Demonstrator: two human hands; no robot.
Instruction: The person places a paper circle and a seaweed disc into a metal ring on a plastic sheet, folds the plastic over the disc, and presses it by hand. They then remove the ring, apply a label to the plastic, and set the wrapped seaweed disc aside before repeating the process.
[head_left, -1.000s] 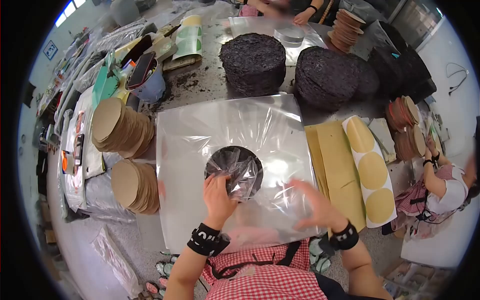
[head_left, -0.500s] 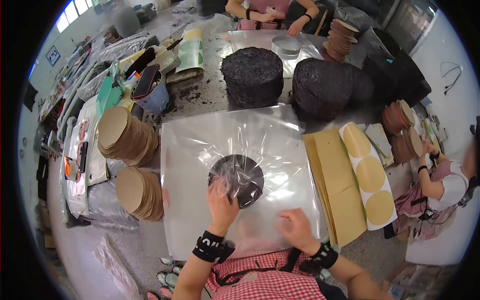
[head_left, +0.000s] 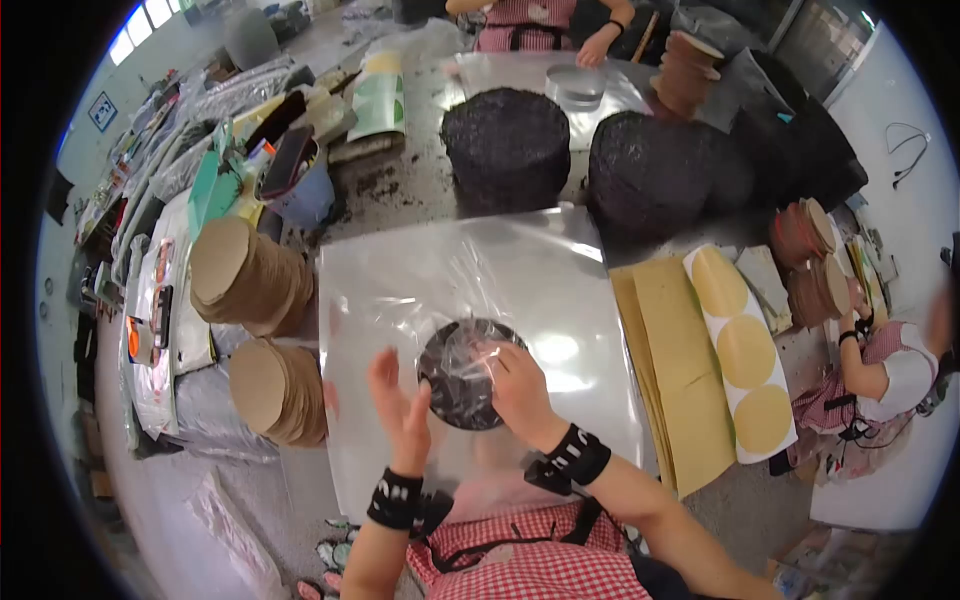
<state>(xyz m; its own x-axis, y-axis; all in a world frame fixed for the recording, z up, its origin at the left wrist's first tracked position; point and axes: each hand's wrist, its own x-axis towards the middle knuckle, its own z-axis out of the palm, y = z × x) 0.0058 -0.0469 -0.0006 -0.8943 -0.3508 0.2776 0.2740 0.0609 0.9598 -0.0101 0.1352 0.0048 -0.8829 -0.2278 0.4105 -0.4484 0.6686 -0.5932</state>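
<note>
The black disc [head_left: 462, 408] lies in the middle of the shiny sheet [head_left: 380, 300], right in front of us, with clear wrap [head_left: 462, 352] bunched up on top of it. Our right hand [head_left: 527, 395] has its fingers bent in close together on the wrap, at the disc's right side, but we cannot tell how tight they pinch. Our left hand [head_left: 401, 415] is spread, fingers up, with its thumb by the disc's left edge; it looks like it holds nothing. If our right fingers pull too hard, the thin wrap could rip. If they let go too soon, the folds could pop open, because wrap like this is springy. A push from just one side could slide the disc, since the sheet looks slick, and a hard poke could crack its rim. To the left stand a near pile [head_left: 275, 390] and a far pile [head_left: 250, 280] of brown rounds; a wide swing of our left arm could knock them. Brown paper [head_left: 680, 370] and round stickers [head_left: 745, 350] lie to the right, where our right elbow could bump and crease them.
</note>
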